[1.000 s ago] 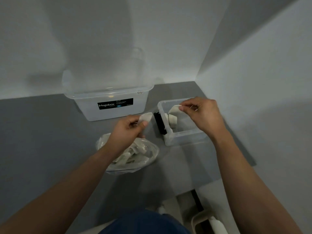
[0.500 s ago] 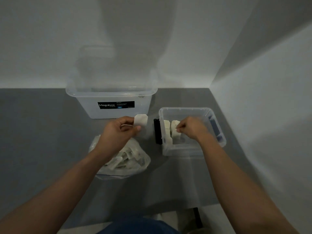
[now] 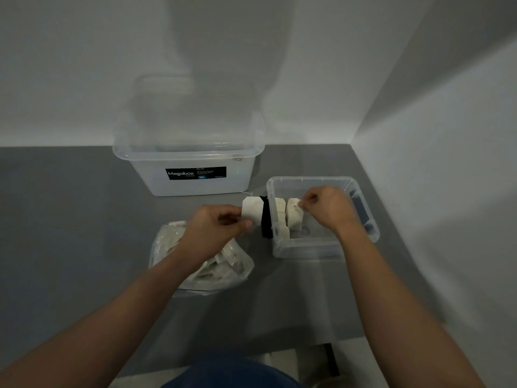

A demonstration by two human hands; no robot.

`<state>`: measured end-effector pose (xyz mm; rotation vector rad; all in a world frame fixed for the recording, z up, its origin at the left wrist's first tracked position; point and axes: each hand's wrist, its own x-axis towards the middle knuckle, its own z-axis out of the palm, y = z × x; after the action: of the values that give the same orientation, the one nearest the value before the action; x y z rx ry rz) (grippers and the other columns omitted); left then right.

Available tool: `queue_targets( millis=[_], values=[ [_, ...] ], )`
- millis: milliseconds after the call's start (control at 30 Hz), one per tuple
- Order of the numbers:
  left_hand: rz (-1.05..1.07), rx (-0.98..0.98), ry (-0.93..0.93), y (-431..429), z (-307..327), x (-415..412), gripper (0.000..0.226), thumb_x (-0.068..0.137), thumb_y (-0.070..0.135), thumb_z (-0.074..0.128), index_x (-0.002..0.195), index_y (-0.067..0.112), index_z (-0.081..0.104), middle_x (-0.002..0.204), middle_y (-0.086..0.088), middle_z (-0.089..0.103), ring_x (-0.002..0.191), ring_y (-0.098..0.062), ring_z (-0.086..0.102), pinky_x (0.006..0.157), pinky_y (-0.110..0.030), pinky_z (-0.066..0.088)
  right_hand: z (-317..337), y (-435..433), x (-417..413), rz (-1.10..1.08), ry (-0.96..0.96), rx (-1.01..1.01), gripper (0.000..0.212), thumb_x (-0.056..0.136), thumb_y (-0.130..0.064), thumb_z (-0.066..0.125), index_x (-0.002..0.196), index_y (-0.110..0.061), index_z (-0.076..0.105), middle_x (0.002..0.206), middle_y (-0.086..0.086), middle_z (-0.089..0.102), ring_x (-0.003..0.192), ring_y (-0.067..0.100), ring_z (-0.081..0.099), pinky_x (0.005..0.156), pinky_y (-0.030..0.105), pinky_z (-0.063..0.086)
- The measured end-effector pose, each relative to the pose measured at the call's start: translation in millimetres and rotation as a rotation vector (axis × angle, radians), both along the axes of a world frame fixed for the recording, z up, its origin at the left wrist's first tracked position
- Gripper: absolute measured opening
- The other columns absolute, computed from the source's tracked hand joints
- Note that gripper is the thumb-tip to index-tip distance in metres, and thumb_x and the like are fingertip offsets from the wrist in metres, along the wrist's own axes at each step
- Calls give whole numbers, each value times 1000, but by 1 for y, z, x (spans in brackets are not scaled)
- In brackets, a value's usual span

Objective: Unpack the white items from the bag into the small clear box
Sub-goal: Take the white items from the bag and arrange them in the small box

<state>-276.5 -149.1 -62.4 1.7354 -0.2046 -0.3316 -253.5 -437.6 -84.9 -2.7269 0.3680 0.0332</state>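
L hand (image 3: 215, 228) pinches white item (image 3: 251, 210) — R hand (image 3: 326, 210) pinches 2nd item (image 3: 293, 218) in clear box (image 3: 307, 247).

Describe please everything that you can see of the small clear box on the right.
The small clear box is a see-through plastic tub, rectangular with rounded corners and a thick rim, with no lid on. It stands upright on the grey surface, close to the right wall. A black clip sits on its left end; a dark clip shows at the right end. White items stand upright along its left side. The right hand reaches inside and pinches one of them.
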Motion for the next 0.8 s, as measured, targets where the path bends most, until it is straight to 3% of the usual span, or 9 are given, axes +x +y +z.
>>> queue_targets(
  millis=[133,233,333,433,533,667,800],
  values=[
    [-50,12,-17,-8,1,4,22,79,12,81,99,21,78,85,1,77,82,-17,74,82,-29,59,49,24,-40,-27,-259,340,17,91,-43,70,103,-33,76,92,-20,73,83,-2,65,74,15,50],
    [-98,43,-63,-18,3,8,20,80,13,81,96,26,78,83,4,77,81,-15,74,82,-32,60,80,48,-61,147,-266,443,25,91,-43,71,116,-38,73,98,-21,72,88,1,65,76,11,50],
    [-185,46,-115,-29,4,11,21,80,14,80,99,23,78,88,5,78,83,-13,74,82,-30,60,91,57,-64,279,-226,314,30,93,-38,70,123,-33,71,103,-19,71,87,1,64,77,11,50],
    [-237,93,-166,-37,0,16,26,79,18,82,105,17,77,90,4,77,83,-11,74,80,-25,58,90,54,-62,321,-220,193,18,94,-30,70,110,-25,77,100,-13,74,87,3,65,81,22,52],
    [-218,255,-319,-44,-4,18,35,77,26,83,110,20,74,93,10,73,81,-4,69,75,-13,52,86,43,-60,290,-237,182,14,93,-28,71,103,-23,79,97,-14,75,87,1,66,81,20,52],
    [-290,538,-554,-46,-5,15,42,80,48,75,117,29,70,110,9,67,93,-7,63,85,-26,52,72,16,-44,161,-322,127,12,93,-30,71,101,-27,79,93,-15,75,80,-1,65,76,11,49],
    [-461,727,-705,-48,-10,11,39,89,54,61,120,32,69,124,13,62,111,-11,58,86,-34,53,47,-5,-24,58,-254,155,10,92,-31,72,99,-27,79,92,-13,76,82,0,67,79,19,54]
  ],
)
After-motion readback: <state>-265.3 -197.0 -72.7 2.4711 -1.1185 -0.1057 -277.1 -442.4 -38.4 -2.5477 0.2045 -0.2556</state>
